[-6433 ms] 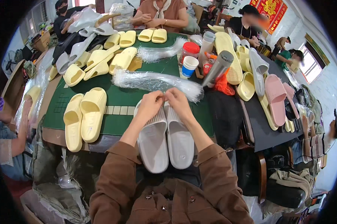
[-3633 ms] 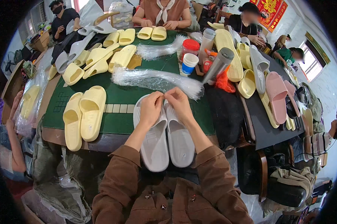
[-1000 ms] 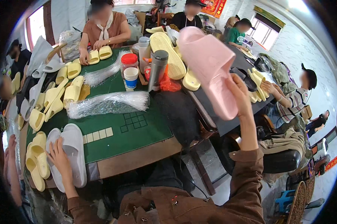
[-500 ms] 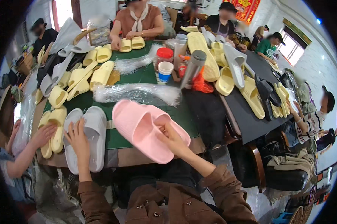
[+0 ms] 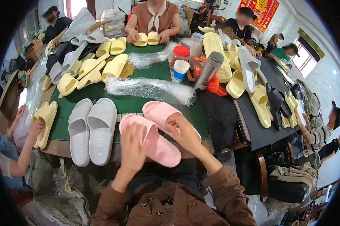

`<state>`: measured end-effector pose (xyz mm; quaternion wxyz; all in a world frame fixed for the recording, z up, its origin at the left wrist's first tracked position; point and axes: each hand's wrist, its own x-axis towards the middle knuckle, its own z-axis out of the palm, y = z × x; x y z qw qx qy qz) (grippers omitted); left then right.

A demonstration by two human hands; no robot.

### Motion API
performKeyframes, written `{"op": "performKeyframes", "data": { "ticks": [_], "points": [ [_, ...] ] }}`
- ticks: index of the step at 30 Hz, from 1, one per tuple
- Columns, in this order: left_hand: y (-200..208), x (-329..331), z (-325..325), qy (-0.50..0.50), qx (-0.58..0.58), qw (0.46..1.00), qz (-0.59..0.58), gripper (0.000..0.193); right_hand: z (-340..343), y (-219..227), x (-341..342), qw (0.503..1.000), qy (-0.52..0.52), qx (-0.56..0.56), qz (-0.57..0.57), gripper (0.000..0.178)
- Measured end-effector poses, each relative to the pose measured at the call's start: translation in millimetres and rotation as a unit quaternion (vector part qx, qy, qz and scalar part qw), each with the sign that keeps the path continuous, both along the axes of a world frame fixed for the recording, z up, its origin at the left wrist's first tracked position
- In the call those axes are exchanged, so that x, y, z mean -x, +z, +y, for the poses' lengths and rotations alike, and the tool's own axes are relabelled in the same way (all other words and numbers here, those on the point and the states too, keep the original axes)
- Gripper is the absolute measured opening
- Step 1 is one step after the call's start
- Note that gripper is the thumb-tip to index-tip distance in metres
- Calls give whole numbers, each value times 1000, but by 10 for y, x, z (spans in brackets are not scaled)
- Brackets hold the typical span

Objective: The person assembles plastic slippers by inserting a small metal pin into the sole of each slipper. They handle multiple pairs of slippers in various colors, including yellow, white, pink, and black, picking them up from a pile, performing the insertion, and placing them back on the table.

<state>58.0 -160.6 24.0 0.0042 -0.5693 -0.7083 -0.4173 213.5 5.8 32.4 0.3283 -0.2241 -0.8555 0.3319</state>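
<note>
In the head view, a pair of pink slide sandals [image 5: 158, 132] is seen lying side by side at the near edge of the green table mat [image 5: 136, 101], soles down, toes pointing away and to the left. The left hand [image 5: 132, 150] is laid flat with spread fingers on the heel part of the left pink sandal; nothing is clasped by it. The right hand [image 5: 185, 133] is rested on the right pink sandal, fingers loosely bent over its strap; whether the strap is pinched cannot be told.

Just left of the pink pair, a pair of grey slide sandals [image 5: 90, 130] is set parallel. Beyond the pink pair, a bundle of clear plastic ties [image 5: 147, 88] is spread across the mat. Farther beyond it, a red-lidded jar [image 5: 180, 54], its contents not discernible, and a white-and-blue paper cup [image 5: 181, 69] are stood together, with a steel flask [image 5: 209, 69] to their right. Yellow sandals [image 5: 91, 69] are heaped far left of the jar. A co-worker's hand [image 5: 36, 126] is placed on a yellow pair [image 5: 45, 122] left of the grey pair.
</note>
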Motion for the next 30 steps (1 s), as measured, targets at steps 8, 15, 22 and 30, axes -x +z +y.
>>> {"op": "performKeyframes", "data": {
  "ticks": [8, 15, 22, 30],
  "points": [
    [-199, 262, 220, 27, 35, 993, 110, 56, -54, 58, 12, 976, 87, 161, -116, 29],
    [-137, 714, 320, -7, -3, 1000, -2, 57, -335, -152, 169, 979, 137, 151, -20, 37],
    [-118, 581, 319, -19, -15, 1000, -2, 46, -220, -110, 243, 984, 119, 129, 2, 24],
    [-96, 418, 385, 47, 0, 995, 83, 54, -244, 107, 46, 990, 119, 71, 12, 20]
  ]
}}
